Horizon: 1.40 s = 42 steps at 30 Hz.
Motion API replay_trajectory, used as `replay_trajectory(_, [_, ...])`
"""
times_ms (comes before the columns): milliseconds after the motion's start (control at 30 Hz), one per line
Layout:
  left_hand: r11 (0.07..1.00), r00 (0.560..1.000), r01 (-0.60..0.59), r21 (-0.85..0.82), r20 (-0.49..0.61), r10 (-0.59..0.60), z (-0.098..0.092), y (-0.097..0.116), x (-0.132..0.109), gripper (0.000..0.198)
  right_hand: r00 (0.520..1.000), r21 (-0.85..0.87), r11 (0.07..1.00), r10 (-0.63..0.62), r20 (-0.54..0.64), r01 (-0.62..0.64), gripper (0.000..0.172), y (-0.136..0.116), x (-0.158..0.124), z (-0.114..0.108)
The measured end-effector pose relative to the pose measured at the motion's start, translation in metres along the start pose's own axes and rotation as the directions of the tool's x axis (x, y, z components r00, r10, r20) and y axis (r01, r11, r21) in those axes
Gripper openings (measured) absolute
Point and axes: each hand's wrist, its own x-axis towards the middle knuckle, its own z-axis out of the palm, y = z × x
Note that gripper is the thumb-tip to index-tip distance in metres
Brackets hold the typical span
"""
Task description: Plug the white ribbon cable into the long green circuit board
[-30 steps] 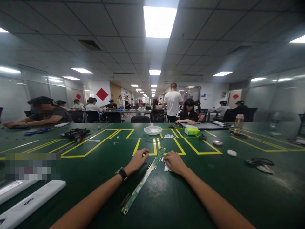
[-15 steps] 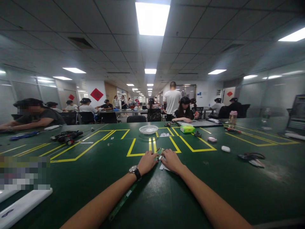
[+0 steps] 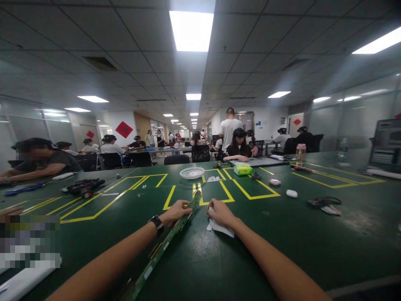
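My left hand (image 3: 178, 212), with a watch on its wrist, grips a long green circuit board (image 3: 166, 244) near its far end. The board is tilted up on its edge and runs from the middle of the table back along my left forearm. My right hand (image 3: 220, 214) is closed a little to the right of the board, apart from it. White paper (image 3: 221, 228) lies under and beside the right fingers. What those fingers pinch is too small to make out.
On the green table (image 3: 266, 251) are a white basket (image 3: 192, 173), a green tissue pack (image 3: 243, 169), a white case (image 3: 291, 193), cables (image 3: 324, 202) and a black tool (image 3: 83, 187). A person (image 3: 239, 146) sits across; another sits at left.
My left hand has moved left and lifted the board, turning it onto its edge. The two hands have come apart. The right hand stays near the white paper. The view has shifted slightly.
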Motion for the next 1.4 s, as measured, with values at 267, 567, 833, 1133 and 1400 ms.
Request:
replay_trajectory(267, [0.813,0.966,0.088,-0.576,-0.151,-0.211,0.006,-0.030,-0.047,0.035,0.981,0.519,0.850,-0.012,0.191,-0.091,0.020,-0.036,-0.011,0.002])
replay_trajectory(567, [0.728,0.972,-0.021,-0.685,-0.184,-0.145,0.017,-0.018,-0.060,0.029,0.951,0.775,0.614,-0.125,0.281,-0.148,0.040,-0.052,-0.019,0.021])
replay_trajectory(833, [0.657,0.970,-0.148,-0.739,-0.239,-0.050,0.021,-0.016,-0.062,0.030,0.933,0.789,0.589,-0.158,0.322,-0.173,0.038,-0.065,-0.029,0.024])
replay_trajectory(1133, [0.687,0.971,-0.179,-0.705,-0.238,0.009,0.025,-0.019,-0.062,0.038,0.941,0.775,0.609,-0.132,0.310,-0.169,0.039,-0.067,-0.030,0.025])
replay_trajectory(1400, [0.675,0.973,-0.162,-0.720,-0.230,-0.013,0.023,-0.016,-0.064,0.036,0.929,0.820,0.535,-0.157,0.336,-0.206,0.040,-0.067,-0.030,0.025])
